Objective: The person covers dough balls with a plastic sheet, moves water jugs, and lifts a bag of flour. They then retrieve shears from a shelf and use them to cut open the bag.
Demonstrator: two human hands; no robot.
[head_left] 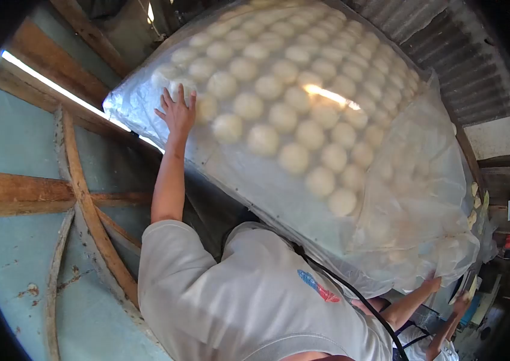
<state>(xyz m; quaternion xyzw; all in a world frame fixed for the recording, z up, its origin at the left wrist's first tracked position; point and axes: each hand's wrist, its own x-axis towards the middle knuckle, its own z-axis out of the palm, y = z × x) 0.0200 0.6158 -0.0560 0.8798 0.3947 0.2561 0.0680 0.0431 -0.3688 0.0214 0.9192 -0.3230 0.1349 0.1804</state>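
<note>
A large clear plastic sheet covers many pale, round, flat-looking pieces laid in rows. Their exact kind cannot be made out through the plastic. My left hand lies on the sheet near its far left corner, fingers spread and palm down. At the right, my right hand is at the sheet's lower edge, where the plastic is bunched and creased. Its fingers look closed on the plastic and are partly hidden.
Beside my left arm are curved wooden ribs against a blue-green surface. Corrugated metal rises at the upper right. A dark cable crosses my shirt. Another person's arm shows at the lower right.
</note>
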